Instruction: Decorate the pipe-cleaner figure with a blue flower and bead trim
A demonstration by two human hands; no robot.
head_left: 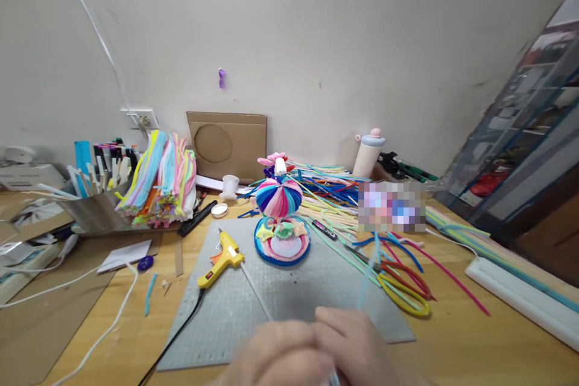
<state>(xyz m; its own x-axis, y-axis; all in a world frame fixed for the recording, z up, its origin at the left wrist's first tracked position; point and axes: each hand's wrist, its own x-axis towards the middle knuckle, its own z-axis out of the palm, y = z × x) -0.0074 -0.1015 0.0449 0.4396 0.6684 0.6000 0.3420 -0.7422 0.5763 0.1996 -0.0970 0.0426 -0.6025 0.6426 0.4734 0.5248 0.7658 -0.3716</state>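
Both hands are low in the view at the mat's front edge, pressed together. My left hand [283,353] is blurred, its fingers curled. My right hand [350,341] touches it, also closed. A light blue pipe cleaner [367,280] rises from behind my right hand, and a small pale piece shows between the hands at the bottom edge; what exactly they grip is hidden. Beyond them on the grey cutting mat [316,295] stands a colourful striped ball [279,198] on a round decorated base [283,253]. A yellow glue gun [221,260] lies to the left.
Scissors [402,295] and loose pipe cleaners [456,277] lie to the right. Behind are a cardboard piece [248,145] and a bottle [367,157]. A metal container [99,208] and a pipe cleaner bundle [165,175] stand at the left. A black cord [181,332] crosses the front left.
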